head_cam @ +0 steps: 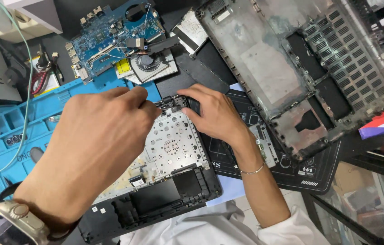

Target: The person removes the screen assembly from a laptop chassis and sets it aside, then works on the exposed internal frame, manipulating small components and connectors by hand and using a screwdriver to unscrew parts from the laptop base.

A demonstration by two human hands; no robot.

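An opened laptop top case (pixel 155 199) lies in front of me, its perforated silver keyboard backplate (pixel 174 145) facing up. At its far corner sits a dark metal hinge bracket (pixel 172 100). My left hand (pixel 97 140), with a watch on the wrist, reaches in from the lower left; its fingertips are pinched together against the bracket's left end. My right hand (pixel 214 115), with a thin bracelet, comes from below, and its thumb and fingers clasp the bracket's right side. My left hand hides what lies under its fingertips.
A blue motherboard (pixel 110 36) with a fan (pixel 149 61) lies at the back. A grey laptop bottom cover (pixel 291 68) fills the upper right on a black mat (pixel 310 174). A blue compartment mat (pixel 1 131) and a teal cable (pixel 28 90) are at the left.
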